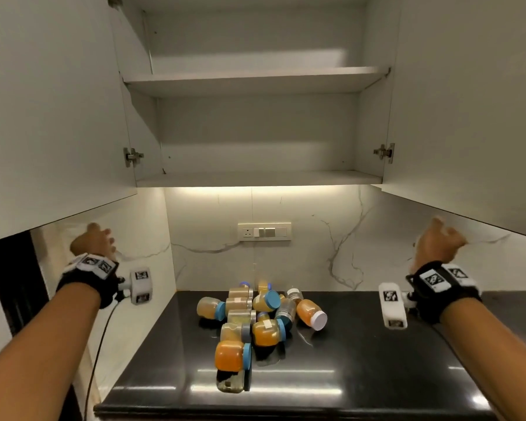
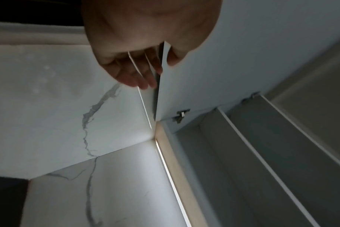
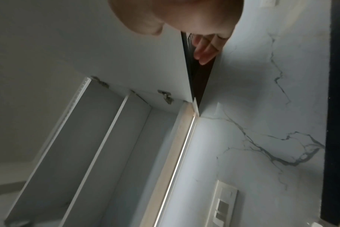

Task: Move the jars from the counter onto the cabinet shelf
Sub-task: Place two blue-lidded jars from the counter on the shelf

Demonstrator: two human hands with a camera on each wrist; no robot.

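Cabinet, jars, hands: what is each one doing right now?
Cabinet doors: both swung wide open.
Cabinet shelf: bare, no jars on it.
Jars: heaped on the black counter, most lying on their sides, lids on.
Left hand: holds the left door's bottom edge.
Right hand: holds the right door's bottom edge.
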